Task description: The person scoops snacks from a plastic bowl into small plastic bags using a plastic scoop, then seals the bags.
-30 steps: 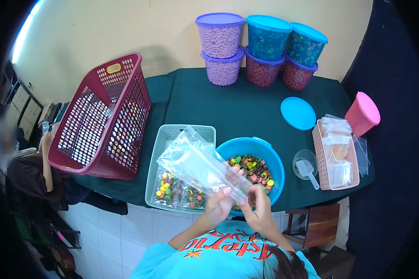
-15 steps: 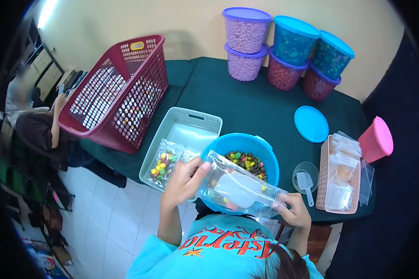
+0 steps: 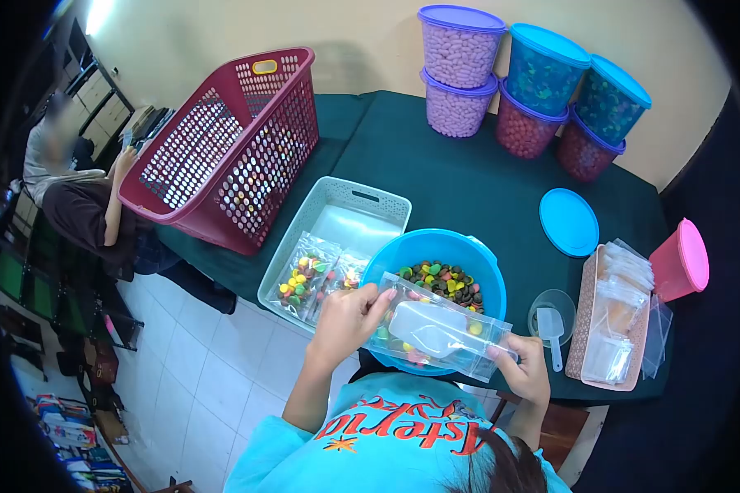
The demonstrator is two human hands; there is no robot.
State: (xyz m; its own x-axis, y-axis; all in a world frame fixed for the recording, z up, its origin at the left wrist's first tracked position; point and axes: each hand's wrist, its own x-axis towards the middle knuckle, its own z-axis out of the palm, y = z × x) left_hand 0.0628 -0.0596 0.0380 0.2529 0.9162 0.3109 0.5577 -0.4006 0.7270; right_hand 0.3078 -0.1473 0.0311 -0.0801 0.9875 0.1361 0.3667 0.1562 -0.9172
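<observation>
Over a blue basin [image 3: 492,283] of multicoloured round candies [image 3: 444,281], both hands stretch a clear plastic bag [image 3: 401,293] lengthwise. My left hand [image 3: 349,322] pinches its left end, near the rim of the basin. At the right end, my right hand [image 3: 522,368] grips the bag with closed fingers. A white translucent scoop [image 3: 426,329] shows at the bag, its handle pointing to my right hand; whether it is inside or behind the plastic I cannot tell. Left of the basin, a pale green tray [image 3: 300,215] holds filled candy bags [image 3: 304,275].
A maroon basket [image 3: 263,172] stands back left. Lidded tubs [image 3: 543,74] are stacked at the back. Right of the basin are a blue lid [image 3: 569,223], a bowl [image 3: 543,302] with a small scoop [image 3: 551,327], a pink box [image 3: 585,320] of bags and a pink tub [image 3: 672,267]. Another person [image 3: 78,205] is at left.
The view has shifted, so the table things appear lower and farther right. The bag is still held between both hands, its surface slightly flatter and turned.
</observation>
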